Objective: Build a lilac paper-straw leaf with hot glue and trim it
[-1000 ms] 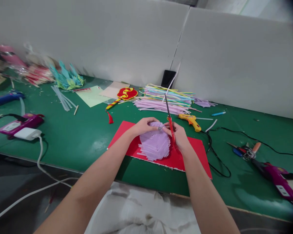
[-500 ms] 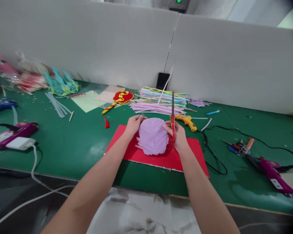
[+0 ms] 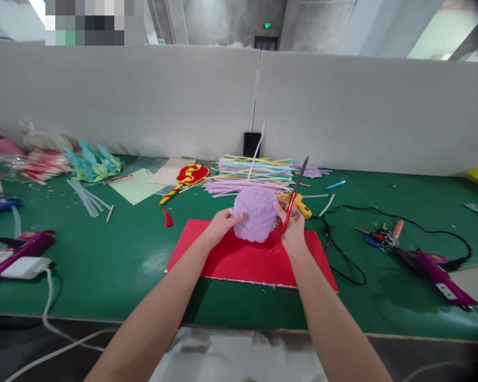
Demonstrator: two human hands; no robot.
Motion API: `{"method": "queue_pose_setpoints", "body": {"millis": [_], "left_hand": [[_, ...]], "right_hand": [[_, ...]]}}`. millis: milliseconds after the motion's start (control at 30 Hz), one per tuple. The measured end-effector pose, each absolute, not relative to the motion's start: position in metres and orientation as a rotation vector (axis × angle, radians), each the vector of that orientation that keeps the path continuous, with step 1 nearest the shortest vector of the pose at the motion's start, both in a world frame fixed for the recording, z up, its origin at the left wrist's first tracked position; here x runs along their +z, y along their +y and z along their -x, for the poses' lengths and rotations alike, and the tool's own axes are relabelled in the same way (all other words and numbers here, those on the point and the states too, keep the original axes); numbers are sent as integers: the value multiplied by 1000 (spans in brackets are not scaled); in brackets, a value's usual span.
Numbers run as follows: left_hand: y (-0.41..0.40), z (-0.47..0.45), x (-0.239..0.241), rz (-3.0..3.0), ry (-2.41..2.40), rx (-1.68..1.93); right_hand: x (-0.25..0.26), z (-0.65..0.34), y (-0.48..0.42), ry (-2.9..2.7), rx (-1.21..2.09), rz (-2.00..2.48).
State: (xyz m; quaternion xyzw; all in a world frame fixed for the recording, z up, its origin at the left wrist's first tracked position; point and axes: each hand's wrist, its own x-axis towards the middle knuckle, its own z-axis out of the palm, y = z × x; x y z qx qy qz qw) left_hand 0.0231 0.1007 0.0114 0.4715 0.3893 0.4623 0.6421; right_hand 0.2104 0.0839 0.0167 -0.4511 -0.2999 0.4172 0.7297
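A lilac disc (image 3: 255, 215), which seems built of pipe-cleaner strips laid in a V pattern, is held up above a red board (image 3: 239, 265). My left hand (image 3: 223, 225) pinches its left edge, thumb on the near face. In my right hand (image 3: 290, 217) are red-handled scissors (image 3: 298, 183), blades pointing up and away to the right. The fingers of that hand also touch the disc's right edge. Behind it lies a yellow glue gun (image 3: 302, 207), partly hidden by the hand.
Bundled pastel pipe cleaners (image 3: 255, 172) lie behind the disc, before a dark phone (image 3: 252, 144) leaning on the partition. A red-and-yellow fan-shaped ornament (image 3: 191, 174) is left of them. Keys (image 3: 388, 239), a black cable (image 3: 348, 270) and a purple power strip (image 3: 442, 276) occupy the right.
The disc has been lifted and turned, and its ragged lower-left strip ends no longer show. The scissors have tilted to the right. My left thumb now lies over the disc. The camera view has tipped up.
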Motion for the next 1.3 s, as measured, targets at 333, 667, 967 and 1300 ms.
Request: {"method": "queue_pose_setpoints", "body": {"millis": [333, 667, 967, 1300], "left_hand": [[103, -24, 12, -1006, 863, 1182], [98, -14, 28, -1011, 891, 1037], [100, -14, 27, -1025, 889, 1092], [101, -17, 24, -995, 857, 1087]], "right_hand": [[22, -201, 80, -662, 1069, 984], [18, -205, 80, -798, 1016, 1023], [11, -204, 81, -812, 1036, 1065], [20, -203, 79, -689, 1017, 975]]}}
